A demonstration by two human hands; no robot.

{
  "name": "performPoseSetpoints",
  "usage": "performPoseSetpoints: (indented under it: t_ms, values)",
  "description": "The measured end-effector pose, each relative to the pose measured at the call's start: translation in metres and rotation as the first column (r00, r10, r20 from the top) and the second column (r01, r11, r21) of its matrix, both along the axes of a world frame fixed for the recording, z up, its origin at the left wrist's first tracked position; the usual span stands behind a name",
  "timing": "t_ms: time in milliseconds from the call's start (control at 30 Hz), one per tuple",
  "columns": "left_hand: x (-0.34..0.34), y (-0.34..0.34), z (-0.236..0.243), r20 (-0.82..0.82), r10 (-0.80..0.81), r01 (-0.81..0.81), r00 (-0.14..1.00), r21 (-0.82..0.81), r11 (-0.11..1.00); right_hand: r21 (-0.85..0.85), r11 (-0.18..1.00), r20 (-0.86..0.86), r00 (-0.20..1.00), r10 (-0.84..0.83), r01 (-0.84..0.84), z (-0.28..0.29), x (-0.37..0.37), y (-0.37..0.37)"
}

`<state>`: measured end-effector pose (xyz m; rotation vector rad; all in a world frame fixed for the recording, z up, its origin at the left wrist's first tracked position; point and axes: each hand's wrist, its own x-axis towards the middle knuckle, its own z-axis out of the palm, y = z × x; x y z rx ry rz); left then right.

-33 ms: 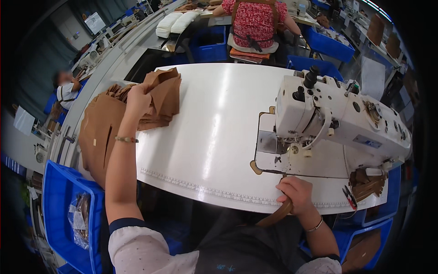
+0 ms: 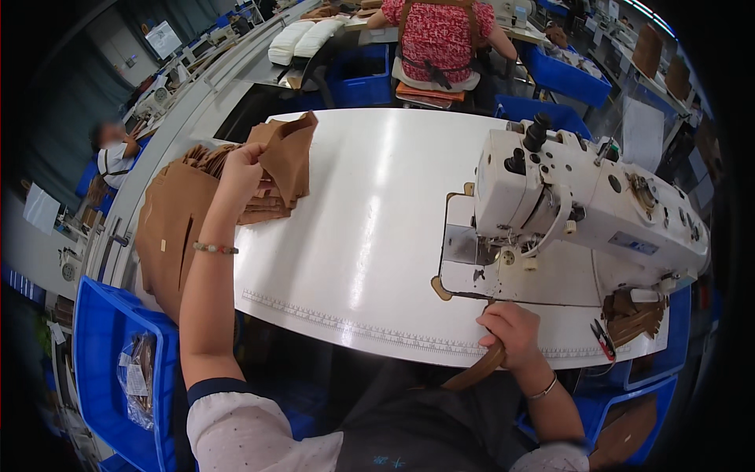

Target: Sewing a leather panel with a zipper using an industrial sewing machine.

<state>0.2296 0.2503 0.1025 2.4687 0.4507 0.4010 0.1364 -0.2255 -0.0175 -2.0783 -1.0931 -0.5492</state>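
Observation:
At the left of the white table, my left hand [image 2: 242, 175] pinches the edge of a brown fabric piece [image 2: 291, 157], whose upper corner stands raised. Under and beside it lies a stack of brown fabric pieces [image 2: 263, 210], with a larger brown panel [image 2: 169, 220] draped over the table's left edge. My right hand [image 2: 513, 334] is closed around a brown fabric strip [image 2: 480, 370] at the front edge; the strip hangs toward my lap. Just beyond that hand is the white sewing machine [image 2: 566, 204], its needle area apart from my fingers.
Red-handled thread snips [image 2: 604, 342] lie at the right front beside a bundle of brown pieces [image 2: 633, 318]. A blue bin [image 2: 169, 370] with a plastic-bagged item stands at the left, another blue bin [image 2: 664, 401] at the lower right. A person in red [image 2: 438, 39] sits ahead.
My left hand has shifted slightly and lifted the top fabric piece, so its corner rises higher and folds over. My right hand and the strip look unchanged.

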Motion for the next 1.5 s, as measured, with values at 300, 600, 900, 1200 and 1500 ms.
performPoseSetpoints:
  t_ms: [300, 600, 900, 1200, 1500]
  values:
    - [-0.124, -0.138, -0.09, -0.178, -0.564, -0.065, 0.806, -0.975, 0.214, -0.06, 0.998, 0.021, 1.0, -0.01, 0.011, 0.014, -0.001, 0.009]
    - [-0.123, -0.197, -0.082, -0.262, -0.714, 0.722, 0.649, -0.084, 0.687, -0.389, 0.921, 0.019, 0.999, 0.031, -0.021, 0.025, 0.009, -0.018]
    - [-0.098, -0.254, -0.093, -0.238, -0.78, 0.81, 0.579, 0.06, 0.583, -0.558, 0.829, 0.011, 0.999, 0.051, -0.036, 0.036, 0.042, -0.031]
    - [-0.064, -0.25, -0.099, -0.104, -0.733, 0.734, 0.672, 0.221, 0.642, -0.5, 0.866, 0.184, 0.979, 0.092, 0.013, 0.01, 0.07, -0.014]
    - [-0.07, -0.256, -0.107, -0.008, -0.794, 0.695, 0.608, 0.489, 0.527, -0.454, 0.891, 0.089, 0.995, 0.043, 0.002, 0.008, 0.072, -0.012]
